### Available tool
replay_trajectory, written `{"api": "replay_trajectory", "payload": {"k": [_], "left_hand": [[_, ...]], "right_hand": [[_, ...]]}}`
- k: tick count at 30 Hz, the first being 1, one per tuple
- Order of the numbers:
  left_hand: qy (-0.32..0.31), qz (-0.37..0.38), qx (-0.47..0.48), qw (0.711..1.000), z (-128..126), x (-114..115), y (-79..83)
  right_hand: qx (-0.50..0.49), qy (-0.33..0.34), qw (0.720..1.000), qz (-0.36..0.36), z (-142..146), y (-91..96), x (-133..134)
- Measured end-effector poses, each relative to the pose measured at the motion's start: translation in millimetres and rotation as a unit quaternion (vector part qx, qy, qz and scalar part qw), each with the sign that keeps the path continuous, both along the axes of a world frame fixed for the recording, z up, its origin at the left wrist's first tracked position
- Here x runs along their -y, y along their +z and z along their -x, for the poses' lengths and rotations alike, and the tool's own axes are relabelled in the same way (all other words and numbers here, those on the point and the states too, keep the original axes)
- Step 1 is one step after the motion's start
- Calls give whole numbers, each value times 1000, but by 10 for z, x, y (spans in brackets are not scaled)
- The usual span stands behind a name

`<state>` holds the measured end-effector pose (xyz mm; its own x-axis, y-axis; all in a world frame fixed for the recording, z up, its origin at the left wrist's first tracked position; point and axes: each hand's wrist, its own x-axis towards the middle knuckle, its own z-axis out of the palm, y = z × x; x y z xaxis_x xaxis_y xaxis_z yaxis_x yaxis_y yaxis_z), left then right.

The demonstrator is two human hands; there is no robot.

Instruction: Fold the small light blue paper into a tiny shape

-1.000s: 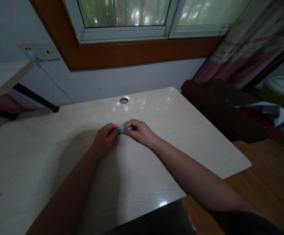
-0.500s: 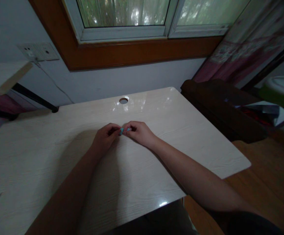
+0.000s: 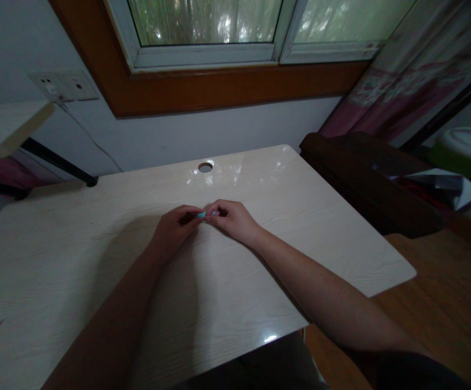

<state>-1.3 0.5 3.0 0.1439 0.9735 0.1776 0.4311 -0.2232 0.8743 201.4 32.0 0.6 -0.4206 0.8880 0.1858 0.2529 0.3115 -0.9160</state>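
Note:
A small light-blue object is pinched between my two hands, low over the pale wood-grain table. Its kind cannot be made out, as fingertips cover most of it. My left hand grips its left part between thumb and fingers. On the other side, my right hand is closed on its right part, the thumb and forefinger pressed together. The fingertips of both hands almost meet around it.
Behind my hands, a round cable hole opens near the table's back edge. A raised shelf on black legs stands at the left. Right of the table are a dark brown piece of furniture and a green container.
The fingers of my left hand have shifted slightly to the right on the light-blue object, so its visible part looks different. My right hand has barely moved.

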Motion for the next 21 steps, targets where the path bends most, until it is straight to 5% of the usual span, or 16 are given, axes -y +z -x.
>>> {"api": "replay_trajectory", "payload": {"k": [21], "left_hand": [[-2,23,71,997,-12,-33,-67]], "right_hand": [[-61,10,998,5,33,-44,15]]}}
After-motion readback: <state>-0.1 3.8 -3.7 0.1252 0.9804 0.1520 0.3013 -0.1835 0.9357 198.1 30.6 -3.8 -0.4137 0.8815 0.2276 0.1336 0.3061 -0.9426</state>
